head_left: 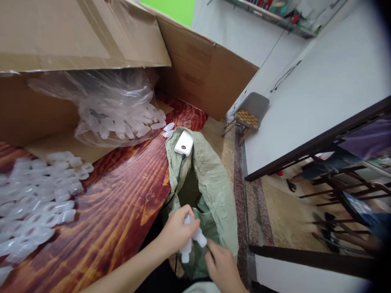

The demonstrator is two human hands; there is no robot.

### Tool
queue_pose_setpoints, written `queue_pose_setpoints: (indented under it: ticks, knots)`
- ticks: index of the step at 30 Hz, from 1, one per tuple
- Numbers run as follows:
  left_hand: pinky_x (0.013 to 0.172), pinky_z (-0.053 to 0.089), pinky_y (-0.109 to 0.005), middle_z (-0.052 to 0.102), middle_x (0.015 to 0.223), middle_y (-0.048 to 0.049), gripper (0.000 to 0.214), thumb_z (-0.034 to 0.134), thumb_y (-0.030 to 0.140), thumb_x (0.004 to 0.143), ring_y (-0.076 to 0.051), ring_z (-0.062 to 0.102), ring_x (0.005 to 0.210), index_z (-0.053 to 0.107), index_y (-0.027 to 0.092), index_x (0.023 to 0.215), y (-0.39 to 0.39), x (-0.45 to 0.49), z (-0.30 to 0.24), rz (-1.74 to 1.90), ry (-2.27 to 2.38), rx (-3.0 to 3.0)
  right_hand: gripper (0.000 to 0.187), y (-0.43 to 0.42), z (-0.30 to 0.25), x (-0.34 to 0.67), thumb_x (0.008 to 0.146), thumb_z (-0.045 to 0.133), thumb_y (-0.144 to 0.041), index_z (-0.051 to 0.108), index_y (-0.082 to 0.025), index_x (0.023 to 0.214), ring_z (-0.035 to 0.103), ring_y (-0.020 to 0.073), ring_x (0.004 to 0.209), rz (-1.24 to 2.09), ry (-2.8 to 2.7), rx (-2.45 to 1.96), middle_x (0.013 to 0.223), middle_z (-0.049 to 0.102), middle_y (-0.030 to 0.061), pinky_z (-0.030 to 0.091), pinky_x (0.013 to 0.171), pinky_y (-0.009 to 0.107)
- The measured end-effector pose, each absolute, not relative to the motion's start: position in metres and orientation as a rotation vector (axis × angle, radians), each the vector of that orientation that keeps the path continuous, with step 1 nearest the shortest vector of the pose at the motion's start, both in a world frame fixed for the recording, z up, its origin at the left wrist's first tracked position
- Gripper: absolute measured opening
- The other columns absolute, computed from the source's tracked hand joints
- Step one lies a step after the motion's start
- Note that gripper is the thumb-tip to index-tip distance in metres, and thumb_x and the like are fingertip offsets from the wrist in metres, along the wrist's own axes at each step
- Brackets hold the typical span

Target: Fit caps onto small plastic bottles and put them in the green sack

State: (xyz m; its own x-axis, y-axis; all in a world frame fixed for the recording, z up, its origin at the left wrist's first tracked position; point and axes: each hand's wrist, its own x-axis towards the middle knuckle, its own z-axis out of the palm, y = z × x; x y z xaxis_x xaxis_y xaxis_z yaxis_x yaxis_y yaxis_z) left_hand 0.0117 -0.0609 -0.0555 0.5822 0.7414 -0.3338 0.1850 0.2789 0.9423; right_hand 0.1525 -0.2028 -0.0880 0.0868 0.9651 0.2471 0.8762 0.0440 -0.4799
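My left hand (180,230) is closed round two small translucent white plastic bottles (200,238), whose narrower ends point down and to the right. Close by on the right is my right hand (221,262), its fingers curled and the fingertips at the end of one bottle. Whether it grips anything there I cannot make out. Both hands are over the open mouth of a pale green woven sack (215,183). A white power bank (184,142) with a black cable rests on the sack's far rim.
Many translucent plastic pieces (39,199) lie on the wood-grain table (122,195) at left. An open cardboard box (195,65) behind holds a clear plastic bag (119,97) of white pieces. A grey chair (252,110) stands by the wall; a person's legs show through the opening at right.
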Motion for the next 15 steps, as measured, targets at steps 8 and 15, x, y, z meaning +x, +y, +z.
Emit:
queue_pose_setpoints:
  ticks: [8, 15]
  knots:
    - [0.047, 0.033, -0.021, 0.047, 0.055, 0.0039, 0.016, 0.053, 0.028, 0.079, -0.013, 0.047, 0.051, 0.044, 0.02, 0.068, -0.065, 0.014, -0.061, 0.468, 0.949, 1.296, 0.026, -0.192, -0.073, 0.139, 0.086, 0.063, -0.04, 0.069, -0.017, 0.097, 0.06, 0.0192, 0.058, 0.568, -1.406, -1.864, 0.064, 0.063, 0.0037, 0.046, 0.059, 0.028]
    - [0.06, 0.032, -0.026, 0.052, 0.068, 0.0015, 0.016, 0.055, 0.033, 0.086, -0.015, 0.048, 0.064, 0.05, 0.02, 0.078, -0.064, 0.002, -0.041, 0.659, 0.781, 1.612, 0.056, -0.167, -0.059, 0.11, 0.092, 0.021, -0.062, 0.031, -0.026, 0.05, 0.018, 0.0083, 0.025, 1.218, -0.742, -1.738, 0.035, 0.024, -0.0075, 0.024, 0.026, 0.022]
